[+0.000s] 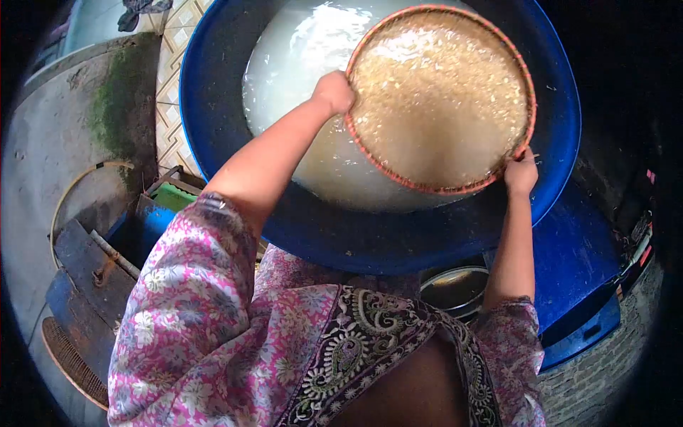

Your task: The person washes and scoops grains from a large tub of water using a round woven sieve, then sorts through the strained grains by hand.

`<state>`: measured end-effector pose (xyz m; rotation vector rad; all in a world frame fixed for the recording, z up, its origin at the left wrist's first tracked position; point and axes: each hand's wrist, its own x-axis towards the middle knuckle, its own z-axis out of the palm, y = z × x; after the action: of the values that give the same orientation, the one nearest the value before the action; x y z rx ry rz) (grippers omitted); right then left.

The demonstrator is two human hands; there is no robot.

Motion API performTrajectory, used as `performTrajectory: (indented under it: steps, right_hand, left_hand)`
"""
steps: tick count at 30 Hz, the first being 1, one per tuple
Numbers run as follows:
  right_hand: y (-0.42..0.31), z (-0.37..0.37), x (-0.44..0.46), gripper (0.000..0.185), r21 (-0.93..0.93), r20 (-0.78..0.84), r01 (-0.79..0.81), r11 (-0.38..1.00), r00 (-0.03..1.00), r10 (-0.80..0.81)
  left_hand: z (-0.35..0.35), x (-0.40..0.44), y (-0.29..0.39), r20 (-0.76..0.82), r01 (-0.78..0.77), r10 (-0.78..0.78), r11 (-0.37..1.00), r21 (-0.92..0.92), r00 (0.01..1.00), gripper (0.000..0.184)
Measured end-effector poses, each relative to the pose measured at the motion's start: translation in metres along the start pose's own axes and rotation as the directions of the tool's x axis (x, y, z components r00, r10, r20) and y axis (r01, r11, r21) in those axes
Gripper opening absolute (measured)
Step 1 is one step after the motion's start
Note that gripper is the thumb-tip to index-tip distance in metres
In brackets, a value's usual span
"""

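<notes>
A round woven basket (359,146) with a reddish rim lies at the upper right of a large blue tub (213,107). Small pale grains (441,89) under cloudy water fill the basket. My left hand (334,92) is closed on the left side of its rim. At the lower right of the rim my right hand (521,173) grips it, fingers partly hidden. Milky water (284,78) lies in the tub around and below the basket, whose underside is hidden.
A metal bowl (455,285) is below the tub's near edge. Blue containers stand at the right (569,263) and left (149,224). A woven tray (71,363) leans at lower left, near a mossy concrete wall (85,107).
</notes>
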<state>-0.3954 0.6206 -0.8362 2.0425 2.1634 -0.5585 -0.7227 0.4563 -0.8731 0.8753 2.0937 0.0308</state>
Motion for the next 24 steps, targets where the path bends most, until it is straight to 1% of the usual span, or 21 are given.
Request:
performTrajectory:
  steps: [1, 2, 3, 5, 6, 8, 9, 10, 12, 13, 15, 16, 18, 19, 20, 21, 22, 24]
  right_hand:
    - [0.003, -0.002, 0.006, 0.036, -0.002, 0.027, 0.019, 1.0, 0.999, -0.019]
    - [0.006, 0.001, 0.01, 0.036, -0.003, 0.031, 0.014, 1.0, 0.999, -0.014]
    - [0.009, 0.006, 0.014, 0.038, -0.031, -0.041, 0.01, 0.999, 0.999, -0.012]
    - [0.016, 0.02, 0.02, 0.044, -0.066, -0.183, 0.012, 0.998, 0.983, -0.024]
    - [-0.003, 0.012, 0.013, 0.046, -0.039, -0.167, -0.046, 0.998, 0.985, 0.039]
    - [-0.009, 0.021, 0.008, 0.046, 0.041, -0.165, -0.07, 0.997, 0.983, 0.076]
    - [-0.009, 0.028, 0.007, 0.044, 0.101, -0.157, -0.076, 0.992, 0.983, 0.091]
    - [-0.016, 0.03, 0.001, 0.042, 0.135, -0.132, -0.085, 0.987, 0.986, 0.103]
    - [-0.006, 0.058, -0.001, 0.04, 0.201, -0.082, -0.124, 0.972, 0.986, 0.143]
    - [-0.01, 0.065, -0.008, 0.04, 0.2, -0.082, -0.123, 0.972, 0.986, 0.142]
    - [-0.025, 0.079, -0.027, 0.038, 0.269, 0.009, -0.151, 0.951, 0.988, 0.154]
    - [-0.03, 0.084, -0.035, 0.038, 0.269, 0.006, -0.146, 0.952, 0.989, 0.15]
    - [-0.035, 0.091, -0.052, 0.032, 0.355, 0.069, -0.088, 0.931, 0.995, 0.068]
    - [-0.035, 0.096, -0.058, 0.032, 0.354, 0.066, -0.084, 0.931, 0.996, 0.065]
    - [-0.035, 0.103, -0.063, 0.029, 0.352, 0.108, -0.1, 0.931, 0.992, 0.066]
    - [-0.035, 0.108, -0.068, 0.026, 0.348, 0.152, -0.118, 0.93, 0.986, 0.069]
    - [-0.036, 0.11, -0.073, 0.026, 0.347, 0.152, -0.117, 0.93, 0.986, 0.067]
    - [-0.038, 0.112, -0.082, 0.024, 0.345, 0.092, 0.041, 0.938, 0.993, -0.077]
  left_hand:
    - [-0.001, 0.009, 0.006, -0.046, -0.019, 0.019, 1.0, -0.016, 0.999, 0.027]
    - [-0.002, 0.017, 0.008, -0.091, -0.039, 0.036, 0.999, -0.03, 0.995, 0.029]
    - [-0.004, 0.026, 0.01, -0.088, -0.04, 0.038, 0.999, -0.027, 0.995, 0.029]
    - [-0.008, 0.042, 0.015, -0.223, -0.068, 0.064, 0.998, -0.011, 0.973, 0.028]
    - [-0.015, 0.045, 0.019, -0.221, -0.069, 0.065, 0.998, -0.01, 0.973, 0.028]
    - [-0.033, 0.049, 0.023, -0.172, -0.041, 0.043, 0.999, 0.017, 0.984, 0.029]
    - [-0.038, 0.053, 0.023, -0.208, -0.047, 0.061, 0.996, 0.074, 0.976, 0.028]
    - [-0.042, 0.054, 0.022, -0.208, -0.046, 0.061, 0.996, 0.076, 0.976, 0.028]
    - [-0.051, 0.055, 0.015, -0.204, -0.039, 0.052, 0.997, 0.069, 0.978, 0.027]
    - [-0.053, 0.057, 0.005, -0.224, -0.032, 0.058, 0.993, 0.118, 0.973, 0.027]
    - [-0.056, 0.051, -0.018, -0.199, -0.01, 0.035, 0.992, 0.122, 0.979, 0.028]
    - [-0.059, 0.049, -0.027, -0.181, 0.008, 0.015, 0.992, 0.129, 0.983, 0.029]
    - [-0.055, 0.041, -0.049, -0.21, -0.01, 0.028, 0.996, 0.088, 0.977, 0.03]
    - [-0.055, 0.033, -0.055, -0.187, 0.048, -0.031, 0.995, 0.088, 0.982, 0.03]
    - [-0.056, 0.026, -0.061, -0.164, 0.105, -0.09, 0.99, 0.09, 0.982, 0.03]
    - [-0.054, 0.02, -0.071, -0.165, 0.106, -0.09, 0.99, 0.088, 0.982, 0.03]
    - [-0.052, 0.014, -0.08, -0.164, 0.134, -0.114, 0.984, 0.114, 0.98, 0.029]
    - [-0.052, 0.001, -0.092, -0.164, 0.163, -0.14, 0.977, 0.14, 0.976, 0.028]
